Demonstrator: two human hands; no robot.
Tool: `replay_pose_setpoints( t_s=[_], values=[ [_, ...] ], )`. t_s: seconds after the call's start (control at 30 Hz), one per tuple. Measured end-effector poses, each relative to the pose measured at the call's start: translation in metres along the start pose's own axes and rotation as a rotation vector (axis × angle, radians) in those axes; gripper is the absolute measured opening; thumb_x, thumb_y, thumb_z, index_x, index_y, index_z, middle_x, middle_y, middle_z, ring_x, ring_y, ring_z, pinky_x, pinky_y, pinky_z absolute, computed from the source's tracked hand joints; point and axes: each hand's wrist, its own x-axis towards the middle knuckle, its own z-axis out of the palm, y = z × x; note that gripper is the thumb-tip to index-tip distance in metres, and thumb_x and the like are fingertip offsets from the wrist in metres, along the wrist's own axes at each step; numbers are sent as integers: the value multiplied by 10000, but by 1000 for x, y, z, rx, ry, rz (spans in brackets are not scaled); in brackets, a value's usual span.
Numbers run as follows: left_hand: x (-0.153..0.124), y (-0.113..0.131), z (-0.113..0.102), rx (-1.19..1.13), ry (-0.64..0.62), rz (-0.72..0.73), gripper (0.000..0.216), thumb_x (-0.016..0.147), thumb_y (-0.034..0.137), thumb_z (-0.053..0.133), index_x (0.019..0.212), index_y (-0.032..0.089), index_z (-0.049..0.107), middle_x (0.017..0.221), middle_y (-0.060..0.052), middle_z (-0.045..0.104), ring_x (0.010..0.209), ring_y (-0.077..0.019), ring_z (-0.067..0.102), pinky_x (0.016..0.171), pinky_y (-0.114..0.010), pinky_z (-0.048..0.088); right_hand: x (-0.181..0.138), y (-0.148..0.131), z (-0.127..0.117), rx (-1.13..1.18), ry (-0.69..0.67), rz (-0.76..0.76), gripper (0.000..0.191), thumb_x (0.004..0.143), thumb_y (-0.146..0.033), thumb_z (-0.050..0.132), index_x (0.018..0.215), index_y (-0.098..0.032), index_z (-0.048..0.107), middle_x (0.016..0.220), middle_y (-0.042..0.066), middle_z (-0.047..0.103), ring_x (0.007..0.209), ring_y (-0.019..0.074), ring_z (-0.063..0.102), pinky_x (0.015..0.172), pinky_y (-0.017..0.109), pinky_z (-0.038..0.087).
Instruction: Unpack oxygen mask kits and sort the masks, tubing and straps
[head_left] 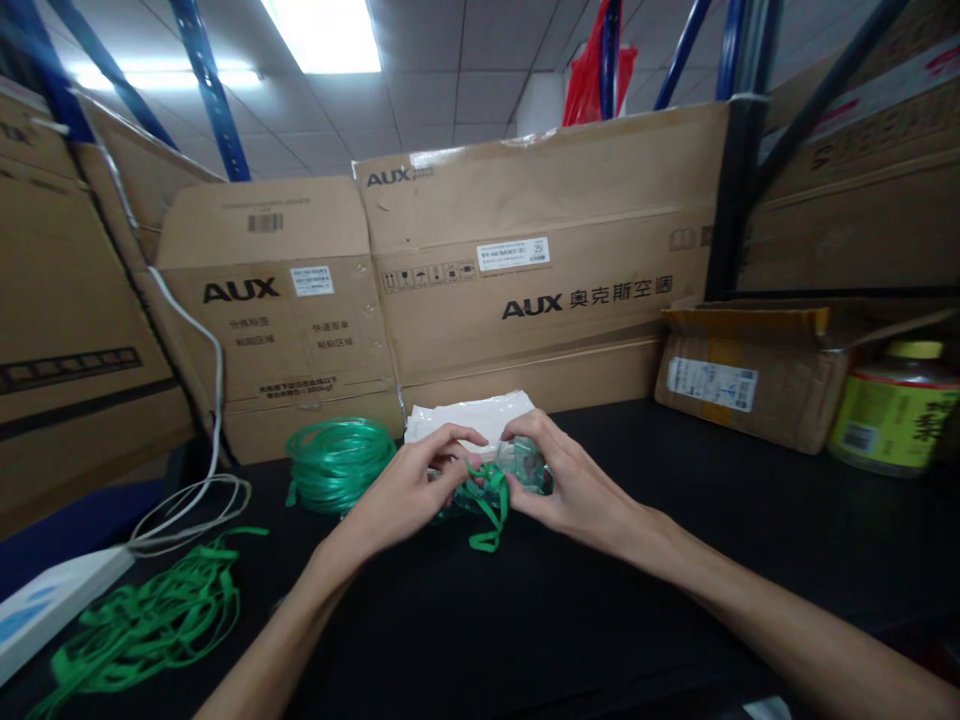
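Note:
My left hand (416, 478) has its fingers closed in a pinch on a green elastic strap (489, 500), whose loose end hangs down in a loop. My right hand (574, 485) grips a clear, green-tinted plastic piece (520, 462) that looks like an oxygen mask; its far side is hidden behind my fingers. Strap and mask meet between the two hands, just above the black table (480, 630). Whether the strap runs through the mask, I cannot tell. Left of my hands lies a coil of green tubing (337, 465). A tangle of green straps (161, 620) rests nearer at the left.
Behind my hands is a white plastic packet (442, 418). Large cardboard sheets (540, 310) wall off the back. At the right stand an opened carton (705, 375) and a yellow-labelled jar (892, 420). A white power strip (64, 600) with its cable lies at the left.

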Motion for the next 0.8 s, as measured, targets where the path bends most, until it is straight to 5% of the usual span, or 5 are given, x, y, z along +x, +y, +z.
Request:
replay_pose_setpoints(
  t_s=[0.2,0.6,0.8],
  values=[
    [0,1,10,113,-32,6,403,976,514,501,891,174,701,792,-1,648,746,-161,566,702,-265,429,-2,0,4,-17,7,-75,428,866,-106,593,1222,-273,425,1117,61,475,963,195,558,807,343,525],
    [1,-2,11,199,-41,38,254,928,386,602,804,177,677,795,12,598,768,-152,534,706,-255,397,-4,3,5,-67,77,-73,466,889,-108,607,1261,-299,401,1162,63,440,1020,205,556,824,362,541],
    [0,-3,13,131,166,61,295,893,437,665,1077,209,638,860,15,539,728,-136,502,678,-254,416,-2,-1,3,-54,85,-72,467,885,-98,598,1257,-302,402,1142,56,452,1019,206,559,855,391,545]
  ],
)
